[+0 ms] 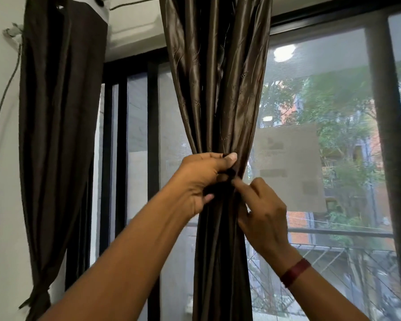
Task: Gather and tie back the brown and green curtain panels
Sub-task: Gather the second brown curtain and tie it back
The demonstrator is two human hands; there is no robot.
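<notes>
Curtain (pixel 218 89), brown and gathered, hangs before the middle of the window (pixel 310 100). Left grip (pixel 202 179) curls tight round its waist and a dark tie (pixel 228 174). Right grip (pixel 262 209) touches the tie with its forefinger; whether it holds anything cannot be told.

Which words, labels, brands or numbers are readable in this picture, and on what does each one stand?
No text can be read here.
Pale sheet on the window: grey patches of print, too blurred to read.
Brown curtain: only a woven leaf pattern, no words.
Red wristband: no marking visible.
</notes>
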